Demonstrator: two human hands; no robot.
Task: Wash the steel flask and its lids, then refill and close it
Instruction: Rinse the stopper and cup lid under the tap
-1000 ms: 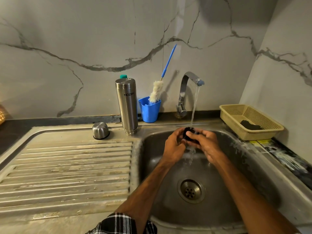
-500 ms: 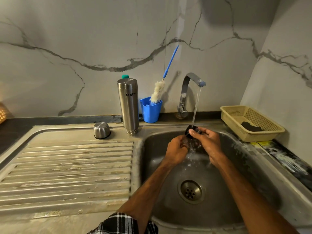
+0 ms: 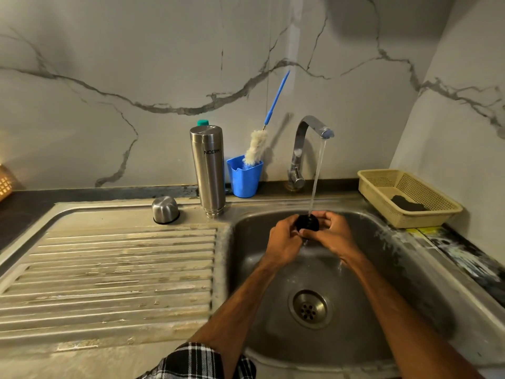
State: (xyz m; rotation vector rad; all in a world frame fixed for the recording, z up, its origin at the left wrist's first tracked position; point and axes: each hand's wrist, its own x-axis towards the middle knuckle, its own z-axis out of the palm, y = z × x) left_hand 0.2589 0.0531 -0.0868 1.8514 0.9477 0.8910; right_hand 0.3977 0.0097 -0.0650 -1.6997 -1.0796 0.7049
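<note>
A small black inner lid (image 3: 307,222) is held over the sink basin (image 3: 410,269) under the running stream from the tap (image 3: 314,127). My left hand (image 3: 284,239) grips it from the left and my right hand (image 3: 332,233) grips it from the right. The steel flask (image 3: 208,170) stands upside down at the sink's back edge, left of the basin. Its steel outer cap (image 3: 165,209) sits mouth down on the drainboard beside the flask.
A blue cup (image 3: 245,177) with a white bottle brush (image 3: 257,146) stands behind the flask by the wall. A cream plastic basket (image 3: 410,198) holding a dark scrub pad (image 3: 408,205) sits right of the basin. The ribbed drainboard (image 3: 109,269) stretches left. The drain (image 3: 309,309) lies below my hands.
Both hands have kept turning the black lid under the water; they shifted slightly and the lid now sits higher between my fingers, directly under the stream.
</note>
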